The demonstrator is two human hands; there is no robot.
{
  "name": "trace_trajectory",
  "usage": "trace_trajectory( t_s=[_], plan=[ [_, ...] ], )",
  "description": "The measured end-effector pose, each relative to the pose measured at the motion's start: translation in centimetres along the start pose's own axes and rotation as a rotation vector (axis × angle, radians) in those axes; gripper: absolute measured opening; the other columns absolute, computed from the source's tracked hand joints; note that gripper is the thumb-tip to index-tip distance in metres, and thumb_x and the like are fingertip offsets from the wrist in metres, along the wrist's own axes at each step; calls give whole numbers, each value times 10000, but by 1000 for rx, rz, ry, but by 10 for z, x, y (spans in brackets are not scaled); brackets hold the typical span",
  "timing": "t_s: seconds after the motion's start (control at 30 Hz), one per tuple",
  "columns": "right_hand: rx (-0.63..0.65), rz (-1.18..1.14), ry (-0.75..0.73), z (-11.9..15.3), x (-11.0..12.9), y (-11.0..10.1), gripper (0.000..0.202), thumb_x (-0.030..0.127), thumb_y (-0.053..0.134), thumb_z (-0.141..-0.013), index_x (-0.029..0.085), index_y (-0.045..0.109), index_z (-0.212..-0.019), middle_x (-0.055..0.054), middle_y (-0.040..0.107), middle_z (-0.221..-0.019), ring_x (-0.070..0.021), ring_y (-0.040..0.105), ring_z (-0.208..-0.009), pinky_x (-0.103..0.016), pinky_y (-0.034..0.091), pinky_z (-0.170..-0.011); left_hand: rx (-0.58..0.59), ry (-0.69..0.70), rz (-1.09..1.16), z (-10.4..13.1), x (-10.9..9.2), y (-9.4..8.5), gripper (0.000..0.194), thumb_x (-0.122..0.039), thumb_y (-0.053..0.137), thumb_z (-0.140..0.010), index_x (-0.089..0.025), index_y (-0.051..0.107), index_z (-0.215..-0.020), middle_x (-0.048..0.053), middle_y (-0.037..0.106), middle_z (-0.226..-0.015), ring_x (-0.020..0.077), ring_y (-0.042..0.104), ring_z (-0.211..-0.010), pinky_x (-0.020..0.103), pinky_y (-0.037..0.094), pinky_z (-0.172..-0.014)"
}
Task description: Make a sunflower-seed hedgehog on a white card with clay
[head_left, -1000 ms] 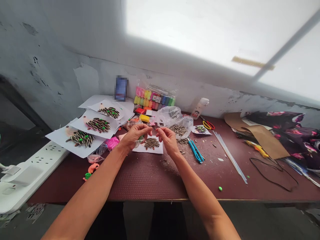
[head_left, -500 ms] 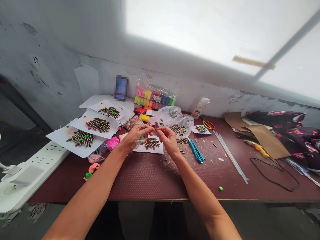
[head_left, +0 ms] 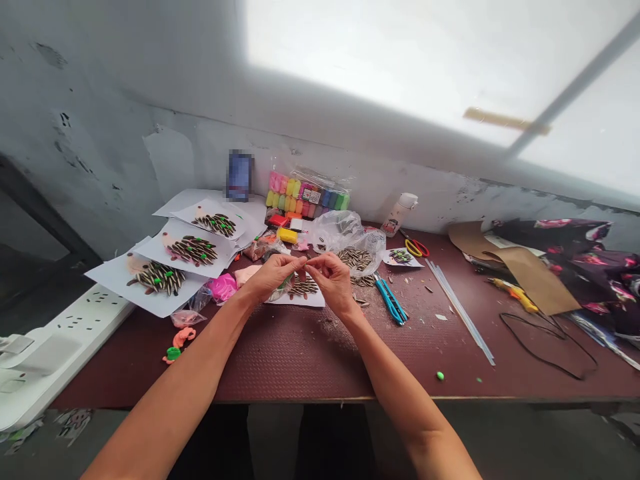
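My left hand and my right hand meet fingertip to fingertip above a white card. Both are closed in a pinch; whatever is between the fingertips is too small to name. Beneath the fingers of my left hand shows a clear plastic bag with something green in it, tucked against the palm. The card lies flat below, bearing sunflower seeds stuck in a fan, partly hidden by my hands. Just behind my right hand, an open plastic bag spills loose sunflower seeds.
Seed hedgehog cards lie at left beside a white power strip. Coloured clay packs and a bottle stand by the wall. Rightward lie blue-handled pliers, scissors, glue sticks and a yellow glue gun.
My hands have drawn closer together, the right fingers curling in until the fingertips meet. The view has shifted slightly; things on the table stay where they were.
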State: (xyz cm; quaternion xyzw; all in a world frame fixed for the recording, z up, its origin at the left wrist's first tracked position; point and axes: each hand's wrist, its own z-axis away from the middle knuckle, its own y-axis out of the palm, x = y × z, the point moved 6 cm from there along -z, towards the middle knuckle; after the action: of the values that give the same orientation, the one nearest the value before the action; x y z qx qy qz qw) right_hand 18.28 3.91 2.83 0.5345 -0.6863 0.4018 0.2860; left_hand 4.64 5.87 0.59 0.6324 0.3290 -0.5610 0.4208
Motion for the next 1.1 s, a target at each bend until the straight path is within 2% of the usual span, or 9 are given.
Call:
trace_trajectory(
  t_s=[0.07,0.23,0.37,0.53,0.73,0.9,1.1],
  plan=[
    [5,5,-18,0,1,0,204,418,736,-841,222,744,-784,14,515,-709,-125,397,-624,-281,352,-610,0,4,-25,0,0,0,494,-607,797,-711,-127,701,-646,37,624,-608,64,448,-432,192,322,-366],
    [-9,49,-47,0,3,-1,164,371,724,-857,222,749,-793,0,562,-742,-128,429,-628,-285,375,-620,-94,35,-35,-1,-5,-9,489,-593,848,-632,-139,678,-565,25,605,-576,58,427,-442,187,304,-380],
    [21,109,-56,0,4,1,158,370,704,-871,234,759,-813,-10,580,-757,-140,465,-654,-288,398,-643,-76,38,-56,-1,-6,-10,470,-579,831,-653,-144,681,-552,13,567,-521,64,404,-439,196,280,-389],
    [61,103,-62,0,5,2,167,373,684,-888,235,769,-844,-9,563,-757,-129,426,-618,-287,376,-612,-59,65,-85,-1,-6,-8,470,-583,789,-700,-145,694,-559,23,563,-516,71,393,-450,207,257,-401],
    [25,80,-4,0,0,-1,198,421,710,-868,232,744,-819,10,536,-724,-121,388,-591,-282,362,-605,-82,67,-66,0,-8,-9,425,-549,797,-683,-151,689,-576,27,612,-572,70,409,-462,197,293,-409],
    [39,115,-52,1,4,1,153,359,707,-868,224,737,-801,2,570,-749,-117,391,-585,-282,366,-610,-65,45,-77,1,-5,-10,376,-482,809,-688,-144,688,-577,18,579,-531,68,399,-446,199,293,-410],
    [44,100,-43,1,3,2,166,382,699,-876,230,752,-833,-5,587,-767,-124,398,-599,-286,373,-614,-124,64,-37,-1,-4,-14,340,-453,824,-676,-142,698,-623,27,617,-601,76,440,-487,206,322,-443]
  ],
)
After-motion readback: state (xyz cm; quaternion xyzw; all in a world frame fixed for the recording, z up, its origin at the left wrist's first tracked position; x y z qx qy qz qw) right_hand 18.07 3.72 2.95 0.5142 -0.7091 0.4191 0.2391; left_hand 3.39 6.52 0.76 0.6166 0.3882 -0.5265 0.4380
